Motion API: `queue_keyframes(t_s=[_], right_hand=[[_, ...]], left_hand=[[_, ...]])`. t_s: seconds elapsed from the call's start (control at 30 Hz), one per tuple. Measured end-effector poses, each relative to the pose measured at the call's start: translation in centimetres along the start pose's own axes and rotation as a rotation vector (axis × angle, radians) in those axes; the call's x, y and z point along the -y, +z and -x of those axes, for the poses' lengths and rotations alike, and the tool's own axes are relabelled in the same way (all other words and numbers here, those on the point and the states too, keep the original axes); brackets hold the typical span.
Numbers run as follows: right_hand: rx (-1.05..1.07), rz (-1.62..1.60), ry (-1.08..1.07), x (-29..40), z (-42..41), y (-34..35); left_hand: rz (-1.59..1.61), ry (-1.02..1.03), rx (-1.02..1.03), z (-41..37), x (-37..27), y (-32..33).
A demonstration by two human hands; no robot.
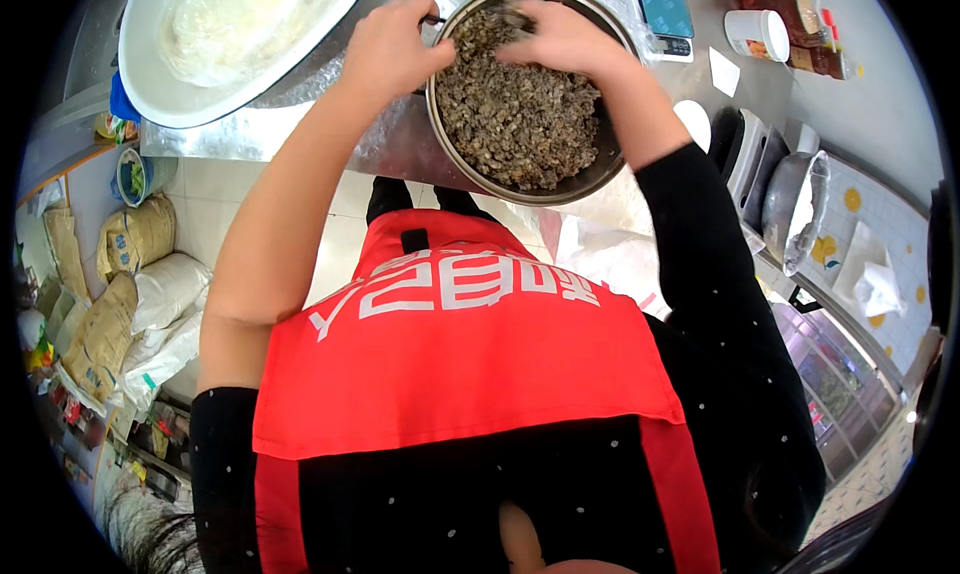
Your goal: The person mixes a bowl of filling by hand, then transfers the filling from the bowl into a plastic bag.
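Note:
A round metal pot (444, 135) filled with dark, crumbly mince-like filling (517, 123) stands at the edge of the metal worktop. At its left rim is my left hand (397, 45), thumb over the edge and fingers around what looks like a dark handle, partly hidden. My right hand (559, 39) reaches over the far side of the pot, its blurred fingertips down in the filling; whether they grip anything is unclear. Left of the pot, a white enamel basin (142, 93) holds pale, dough-like stuff under clear film.
Beyond the pot's right side lie a kitchen scale (664, 7), a white tub (756, 35) and bottles of brown liquid (821, 60). Further right, a metal bowl (787, 214) stands tilted near a patterned cloth (847, 191). Sacks (139, 236) lie on the floor at left.

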State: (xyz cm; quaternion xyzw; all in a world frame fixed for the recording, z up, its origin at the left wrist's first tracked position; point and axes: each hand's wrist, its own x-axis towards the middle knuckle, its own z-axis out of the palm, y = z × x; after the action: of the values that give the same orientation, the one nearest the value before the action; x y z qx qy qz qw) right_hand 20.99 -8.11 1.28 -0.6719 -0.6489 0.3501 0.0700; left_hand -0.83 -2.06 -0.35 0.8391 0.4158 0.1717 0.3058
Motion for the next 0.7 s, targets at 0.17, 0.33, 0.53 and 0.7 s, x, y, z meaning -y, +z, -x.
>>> queue_keyframes(t_s=[0.17, 0.33, 0.53, 0.7], right_hand=[[0.047, 0.207, -0.058, 1.6, 0.2, 5.0], [0.336, 0.266, -0.172, 0.8, 5.2, 2.3], [0.038, -0.049, -0.157, -0.3, 3.7, 0.0], [0.151, 0.124, -0.032, 3.7, -1.9, 3.6]], left_hand=[[-0.012, 0.077, 0.054, -1.3, 0.7, 0.1], [-0.050, 0.067, 0.130, -2.0, 0.3, -0.1], [-0.182, -0.132, -0.171, 0.4, -2.4, 1.1], [-0.094, -0.182, -0.220, 0.4, -1.5, 1.8]])
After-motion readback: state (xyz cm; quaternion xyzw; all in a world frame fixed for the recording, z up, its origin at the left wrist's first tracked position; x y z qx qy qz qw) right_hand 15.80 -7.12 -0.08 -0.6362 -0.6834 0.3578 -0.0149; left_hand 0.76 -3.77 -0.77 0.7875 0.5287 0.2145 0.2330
